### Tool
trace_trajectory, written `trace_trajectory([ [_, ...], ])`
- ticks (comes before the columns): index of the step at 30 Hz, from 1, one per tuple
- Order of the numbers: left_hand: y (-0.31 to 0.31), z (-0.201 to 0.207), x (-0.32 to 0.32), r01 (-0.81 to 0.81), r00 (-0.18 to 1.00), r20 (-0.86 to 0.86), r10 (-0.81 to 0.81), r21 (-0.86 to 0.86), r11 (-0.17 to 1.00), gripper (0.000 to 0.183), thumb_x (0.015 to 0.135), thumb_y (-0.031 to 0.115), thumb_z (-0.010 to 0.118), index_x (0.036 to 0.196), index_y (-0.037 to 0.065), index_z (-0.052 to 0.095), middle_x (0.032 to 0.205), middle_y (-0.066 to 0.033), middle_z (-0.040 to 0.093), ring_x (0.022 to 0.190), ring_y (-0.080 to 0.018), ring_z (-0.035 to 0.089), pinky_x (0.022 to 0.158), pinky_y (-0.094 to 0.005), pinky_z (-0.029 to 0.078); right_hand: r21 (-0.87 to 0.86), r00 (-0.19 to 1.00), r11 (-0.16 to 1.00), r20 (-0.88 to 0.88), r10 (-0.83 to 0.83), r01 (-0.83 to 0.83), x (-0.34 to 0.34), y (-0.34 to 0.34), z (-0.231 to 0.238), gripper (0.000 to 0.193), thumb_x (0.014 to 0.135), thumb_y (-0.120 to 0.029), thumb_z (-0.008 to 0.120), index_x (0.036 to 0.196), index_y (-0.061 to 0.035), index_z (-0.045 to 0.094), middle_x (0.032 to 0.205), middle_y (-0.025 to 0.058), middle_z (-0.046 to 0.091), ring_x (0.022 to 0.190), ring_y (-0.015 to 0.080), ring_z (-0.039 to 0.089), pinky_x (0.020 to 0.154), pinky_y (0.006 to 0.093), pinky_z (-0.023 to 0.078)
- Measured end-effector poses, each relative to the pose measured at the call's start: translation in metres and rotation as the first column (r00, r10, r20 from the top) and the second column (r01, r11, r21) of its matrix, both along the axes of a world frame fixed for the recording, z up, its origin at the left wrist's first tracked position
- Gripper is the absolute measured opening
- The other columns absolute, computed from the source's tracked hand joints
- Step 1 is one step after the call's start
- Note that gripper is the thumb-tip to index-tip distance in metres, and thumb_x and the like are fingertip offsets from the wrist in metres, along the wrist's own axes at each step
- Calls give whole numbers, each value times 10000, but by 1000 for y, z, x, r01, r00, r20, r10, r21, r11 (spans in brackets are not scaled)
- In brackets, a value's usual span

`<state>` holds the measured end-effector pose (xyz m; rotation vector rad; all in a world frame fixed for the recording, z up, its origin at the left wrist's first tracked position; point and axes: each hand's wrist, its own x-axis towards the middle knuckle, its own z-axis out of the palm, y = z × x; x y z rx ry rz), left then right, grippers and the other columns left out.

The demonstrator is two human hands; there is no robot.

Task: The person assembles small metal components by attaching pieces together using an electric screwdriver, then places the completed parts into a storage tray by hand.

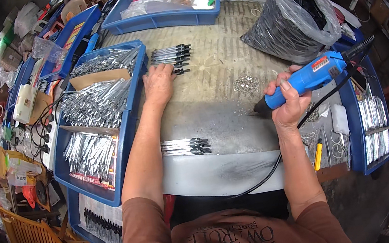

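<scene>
My right hand (288,102) is wrapped round a blue electric screwdriver (308,74). Its dark nose points left, low over the grey metal sheet (236,130). Small shiny metal parts (247,85) lie scattered just beyond that nose. On the left, my left hand (159,84) has its fingers curled over the near end of a stack of silver rods with black ends (170,54). A black-ended rod (181,71) sticks out beside the fingers, apparently gripped; the fingertips are partly hidden. Closer to me, a second small group of these rods (186,147) lies on the sheet.
A divided blue tray (144,63) full of silver rods stands left. At the back sits a blue bin (159,21) with plastic bags. Back right is a large clear bag of dark pieces (276,29). A yellow screwdriver (318,154) and another blue tray (356,147) are right; a black cable (263,180) loops near me.
</scene>
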<state>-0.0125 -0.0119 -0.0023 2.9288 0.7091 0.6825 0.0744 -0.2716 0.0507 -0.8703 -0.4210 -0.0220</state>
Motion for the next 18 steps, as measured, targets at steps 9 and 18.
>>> trace_trajectory([
  [9, -25, 4, -10, 273, 961, 100, -258, -186, 944, 104, 709, 96, 626, 792, 51, 583, 782, -92, 573, 817, -293, 532, 703, -382, 416, -9, 1000, 1000, 28, -10, 10, 5, 0, 2, 398, 694, -74, 593, 1032, 39, 415, 738, 97, 518, 536, 185, 543, 521, 299, 446],
  [18, -76, 20, -13, 432, 901, 73, -428, -230, 872, 113, 738, 61, 588, 838, 27, 547, 805, -133, 553, 778, -324, 539, 674, -397, 430, -3, 999, 999, 26, -32, 32, 8, -2, 0, 399, 692, -66, 590, 1036, 40, 419, 754, 98, 511, 525, 177, 539, 502, 292, 440],
])
